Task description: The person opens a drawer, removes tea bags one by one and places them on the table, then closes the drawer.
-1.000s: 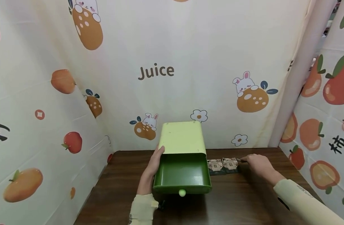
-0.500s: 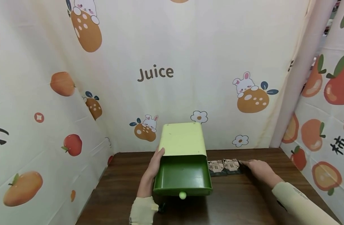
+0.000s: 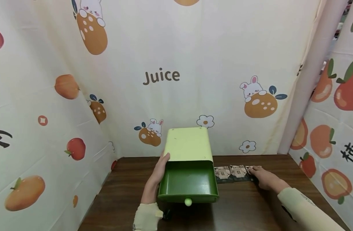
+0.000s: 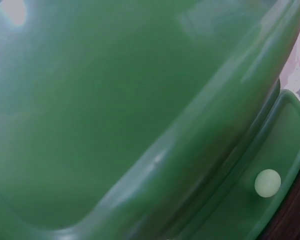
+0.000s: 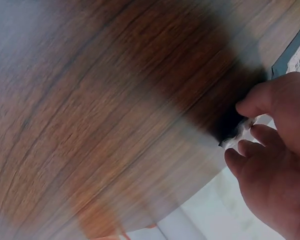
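A small green drawer box stands at the middle of the dark wooden table. Its dark green drawer is pulled out and looks bare inside, with a pale round knob on the front. My left hand lies flat against the box's left side, thumb at the case's front edge. The left wrist view shows only the drawer wall and the knob. A strip of packets printed with little houses lies right of the drawer. My right hand pinches its right end.
Cloth walls printed with fruit, rabbits and the word Juice close in the table at the back and both sides. A pale pole rises at the back right corner. Bare wood lies in front of the drawer and packets.
My right hand has drawn slightly back and down along the strip's right end, and a third packet now shows beside it. The left hand and the drawer stay put.
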`<act>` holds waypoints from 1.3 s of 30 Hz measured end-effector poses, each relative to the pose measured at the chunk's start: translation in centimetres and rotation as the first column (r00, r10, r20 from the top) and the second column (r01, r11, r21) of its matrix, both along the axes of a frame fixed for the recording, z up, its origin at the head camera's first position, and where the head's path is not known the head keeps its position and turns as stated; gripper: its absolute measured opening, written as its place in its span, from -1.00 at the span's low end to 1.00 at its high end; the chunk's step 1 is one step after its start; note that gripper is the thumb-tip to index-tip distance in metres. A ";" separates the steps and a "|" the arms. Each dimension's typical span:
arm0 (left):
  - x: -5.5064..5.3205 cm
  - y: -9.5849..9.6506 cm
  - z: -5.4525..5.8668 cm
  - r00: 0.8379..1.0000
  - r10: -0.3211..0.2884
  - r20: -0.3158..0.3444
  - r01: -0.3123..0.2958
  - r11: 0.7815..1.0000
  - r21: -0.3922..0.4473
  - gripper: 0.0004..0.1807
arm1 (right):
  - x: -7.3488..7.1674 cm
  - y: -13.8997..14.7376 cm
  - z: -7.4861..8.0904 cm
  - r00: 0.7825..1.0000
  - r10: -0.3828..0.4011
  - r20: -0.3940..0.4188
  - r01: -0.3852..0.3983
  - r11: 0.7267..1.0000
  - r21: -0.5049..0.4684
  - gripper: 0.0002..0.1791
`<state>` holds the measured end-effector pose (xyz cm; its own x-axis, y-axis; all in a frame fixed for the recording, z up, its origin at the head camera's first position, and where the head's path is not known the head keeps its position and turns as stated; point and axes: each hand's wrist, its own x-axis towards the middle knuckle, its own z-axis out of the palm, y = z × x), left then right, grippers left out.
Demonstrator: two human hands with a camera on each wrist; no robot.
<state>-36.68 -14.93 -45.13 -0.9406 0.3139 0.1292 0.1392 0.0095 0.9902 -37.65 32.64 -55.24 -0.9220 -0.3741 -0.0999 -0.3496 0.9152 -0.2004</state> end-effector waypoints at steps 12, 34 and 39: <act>1.4 0.8 2.0 0.998 -0.051 0.044 0.051 0.999 -0.008 -0.36 | 0.8 1.1 -0.7 0.998 -0.009 -0.060 0.007 0.999 -0.033 -0.39; -0.4 0.0 -1.2 0.997 -0.008 0.071 0.005 0.999 0.048 -0.34 | 3.5 -3.2 2.2 0.942 -0.162 -0.294 0.127 0.983 -0.133 -0.54; -0.1 -0.6 -0.8 0.991 -0.031 0.131 0.023 0.998 0.064 -0.35 | 7.0 -8.6 7.3 0.878 -0.372 -0.300 0.277 0.908 -0.314 -0.69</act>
